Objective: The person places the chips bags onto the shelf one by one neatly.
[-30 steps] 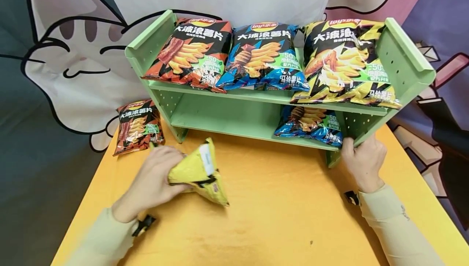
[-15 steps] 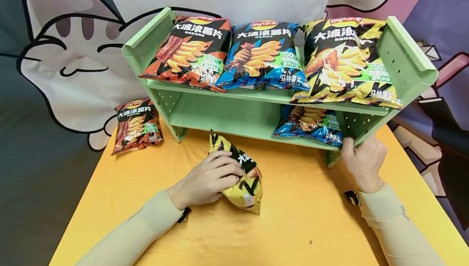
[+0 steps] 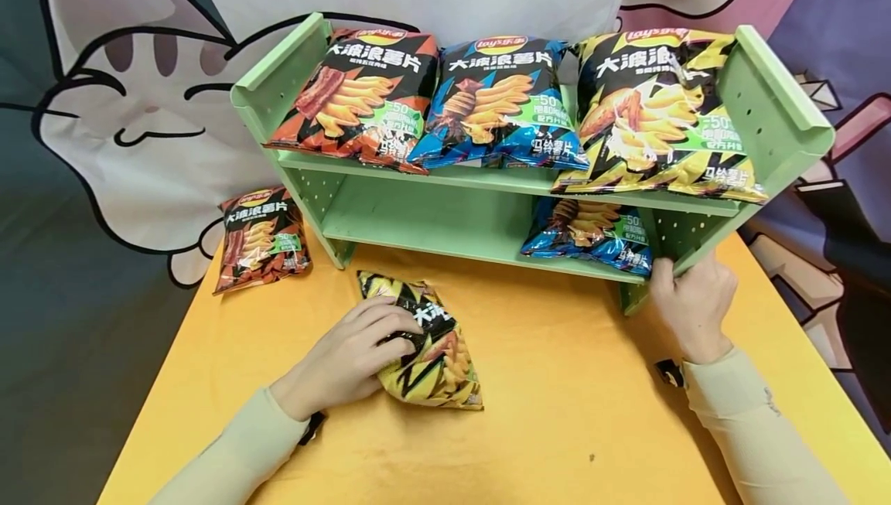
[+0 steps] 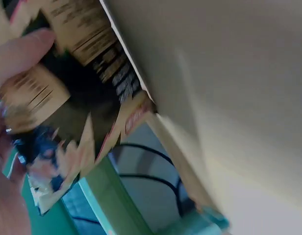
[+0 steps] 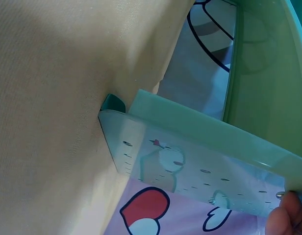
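My left hand (image 3: 351, 354) grips a yellow-and-black bag of potato chips (image 3: 442, 370) by its left side, low over the yellow table in front of the shelf. The bag is tilted, its printed front facing up. In the left wrist view my thumb lies across the dark printed back of the chip bag (image 4: 107, 73). My right hand (image 3: 696, 304) holds the lower front of the right side panel of a green two-tier shelf (image 3: 431, 215). In the right wrist view, fingertips (image 5: 283, 220) show at the edge of that perforated panel.
A red, a blue and a yellow chip bag (image 3: 661, 118) lean along the top tier. Another blue bag (image 3: 592, 234) sits at the right end of the lower tier. On the table left of the shelf stands a red bag (image 3: 261, 242). A cartoon-printed cloth (image 3: 139, 172) hangs behind.
My left hand has carried the yellow chip bag rightward, turned its front up, then drawn it slightly back left. My right hand stays at the shelf's side panel.
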`<control>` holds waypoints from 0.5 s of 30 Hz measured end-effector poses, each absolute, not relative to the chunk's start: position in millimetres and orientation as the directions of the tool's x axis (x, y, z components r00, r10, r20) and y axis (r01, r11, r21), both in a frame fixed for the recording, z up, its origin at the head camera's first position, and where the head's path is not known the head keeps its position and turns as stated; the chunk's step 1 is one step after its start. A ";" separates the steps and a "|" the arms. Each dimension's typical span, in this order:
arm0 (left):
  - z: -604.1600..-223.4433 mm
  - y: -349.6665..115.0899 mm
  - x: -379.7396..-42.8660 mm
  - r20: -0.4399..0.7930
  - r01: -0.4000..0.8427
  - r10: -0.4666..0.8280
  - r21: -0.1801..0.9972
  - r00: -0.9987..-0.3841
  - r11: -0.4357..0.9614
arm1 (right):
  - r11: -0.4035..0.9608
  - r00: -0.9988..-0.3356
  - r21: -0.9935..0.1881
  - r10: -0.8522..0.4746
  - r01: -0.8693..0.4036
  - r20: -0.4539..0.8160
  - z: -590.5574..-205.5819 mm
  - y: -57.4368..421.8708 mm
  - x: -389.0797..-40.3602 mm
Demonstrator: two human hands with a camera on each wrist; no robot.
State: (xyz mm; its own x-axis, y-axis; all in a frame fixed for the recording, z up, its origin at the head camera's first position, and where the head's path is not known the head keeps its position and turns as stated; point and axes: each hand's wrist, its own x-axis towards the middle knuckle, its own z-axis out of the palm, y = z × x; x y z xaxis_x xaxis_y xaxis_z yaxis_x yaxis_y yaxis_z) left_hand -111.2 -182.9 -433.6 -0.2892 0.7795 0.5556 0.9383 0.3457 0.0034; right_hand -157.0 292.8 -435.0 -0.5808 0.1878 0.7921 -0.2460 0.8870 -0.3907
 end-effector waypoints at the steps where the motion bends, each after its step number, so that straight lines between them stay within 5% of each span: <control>1: -435.6 -188.5 -109.1 0.558 0.929 0.769 0.009 -0.311 0.370 | 0.887 -0.582 -0.390 0.187 -0.246 0.792 -434.8 292.7 -156.9; 10: -448.1 -233.8 -92.2 0.447 0.723 0.631 0.051 -0.634 0.689 | 0.887 -0.584 -0.395 0.194 -0.238 0.788 -435.3 293.7 -157.3; 15: -447.7 -245.2 -84.4 0.365 0.528 0.452 0.140 -0.814 0.837 | 0.885 -0.583 -0.401 0.202 -0.235 0.787 -435.5 293.4 -158.0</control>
State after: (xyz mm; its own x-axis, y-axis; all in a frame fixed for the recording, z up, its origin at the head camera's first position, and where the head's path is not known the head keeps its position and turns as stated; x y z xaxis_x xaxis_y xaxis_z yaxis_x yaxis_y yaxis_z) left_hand -84.4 -245.2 -447.7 -0.8136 0.4525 0.3652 0.5284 0.8374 0.1396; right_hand -158.0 293.4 -435.5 -0.5831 0.2015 0.7870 -0.2353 0.8853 -0.4011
